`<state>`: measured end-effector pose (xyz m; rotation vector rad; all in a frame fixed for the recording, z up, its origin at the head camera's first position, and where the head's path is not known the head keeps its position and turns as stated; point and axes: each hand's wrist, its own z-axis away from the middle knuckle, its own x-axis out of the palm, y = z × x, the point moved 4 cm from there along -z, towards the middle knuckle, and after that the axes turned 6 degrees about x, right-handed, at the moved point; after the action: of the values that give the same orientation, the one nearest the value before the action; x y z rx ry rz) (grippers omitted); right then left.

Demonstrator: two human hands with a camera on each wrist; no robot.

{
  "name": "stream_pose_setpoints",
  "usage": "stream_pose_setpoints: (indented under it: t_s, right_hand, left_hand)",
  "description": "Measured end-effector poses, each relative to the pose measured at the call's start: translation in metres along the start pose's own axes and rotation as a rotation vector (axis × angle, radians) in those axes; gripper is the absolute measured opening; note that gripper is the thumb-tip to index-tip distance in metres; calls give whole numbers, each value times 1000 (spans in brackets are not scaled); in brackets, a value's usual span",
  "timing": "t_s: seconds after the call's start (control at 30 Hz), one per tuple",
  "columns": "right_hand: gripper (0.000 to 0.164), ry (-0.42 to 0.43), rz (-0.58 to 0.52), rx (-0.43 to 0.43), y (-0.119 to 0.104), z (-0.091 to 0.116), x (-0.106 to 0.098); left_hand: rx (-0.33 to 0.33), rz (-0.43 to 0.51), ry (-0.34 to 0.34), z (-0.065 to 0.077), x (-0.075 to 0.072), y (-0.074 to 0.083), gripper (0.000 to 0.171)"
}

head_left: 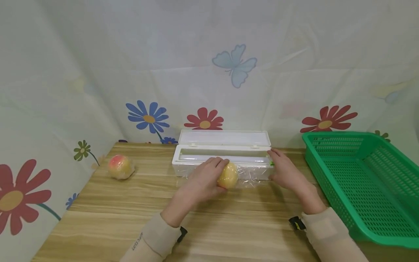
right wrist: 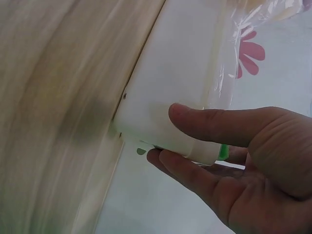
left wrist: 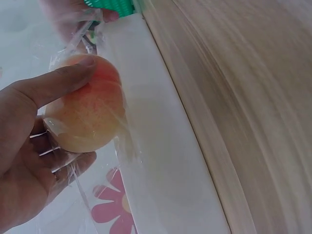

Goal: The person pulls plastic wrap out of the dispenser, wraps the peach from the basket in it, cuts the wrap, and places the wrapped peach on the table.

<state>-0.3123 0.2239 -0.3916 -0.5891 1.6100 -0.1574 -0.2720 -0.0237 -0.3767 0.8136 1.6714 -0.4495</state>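
My left hand [head_left: 206, 178] grips a yellow and pink peach [head_left: 228, 175], with its thumb over one side and its fingers round the other. Clear cling film [head_left: 250, 176] clings to this peach and stretches across the front of a white cling film box [head_left: 196, 169]. The box's lid [head_left: 224, 138] stands raised at the back, and a roll of film [head_left: 226, 159] lies inside. At the right end, my right hand [head_left: 288, 173] holds the box, thumb [right wrist: 209, 122] on its front face and fingers round the end, beside a small green slider [right wrist: 223, 152].
Another peach [head_left: 120, 167], wrapped in film, sits on the wooden table [head_left: 131, 214] at the left. On the right stands a green plastic basket [head_left: 334, 189]. A flower-printed curtain [head_left: 278, 47] hangs directly behind the table and along its left side.
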Motion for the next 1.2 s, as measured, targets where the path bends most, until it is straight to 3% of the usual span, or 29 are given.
stream_pose_setpoints:
  t_s: [0.23,0.4,0.67,0.9,1.2]
  right_hand:
    - [72,-13,-2,45,-1,-2,1]
    - [76,1,3,69,0,-5,5]
    - [82,19,121,47,-4,-8,9]
    - [80,20,181,54,-4,-11,9]
    - [74,65,186,32,-4,-9,9]
  left_hand:
    - [-38,49,-10,1,-1,0,87]
    - [-17,41,-5,2,-1,0,81]
    - [-2,39,-5,2,-3,-2,79]
    - [-2,59,-6,3,-7,-5,79]
    - [57,41,27,4,-11,-9,80]
